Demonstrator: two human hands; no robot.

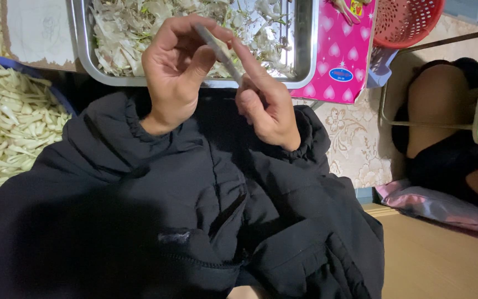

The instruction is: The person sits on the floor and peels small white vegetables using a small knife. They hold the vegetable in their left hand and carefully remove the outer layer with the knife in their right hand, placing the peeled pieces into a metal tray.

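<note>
- Nearest the camera, a black padded jacket (pixel 156 210) fills the lower view, both sleeves reaching up to the hands.
- The left hand (pixel 175 72) curls around the upper end of a thin pale strip (pixel 219 52), thumb pressed toward the bent fingers.
- The right hand (pixel 266 105) pinches the strip's lower end between thumb and forefinger; the strip slants between the hands, above the near rim of the tray.
- It looks like a peeled stalk or a slim blade; the view is too blurred to tell.
- Judged from this grip, peeling goes best with short pulls, both pinches close together, held over the tray.
- Beyond, a steel tray (pixel 305 55) holds pale scraps; a blue basin (pixel 68 102) of white pieces sits at the left.
</note>
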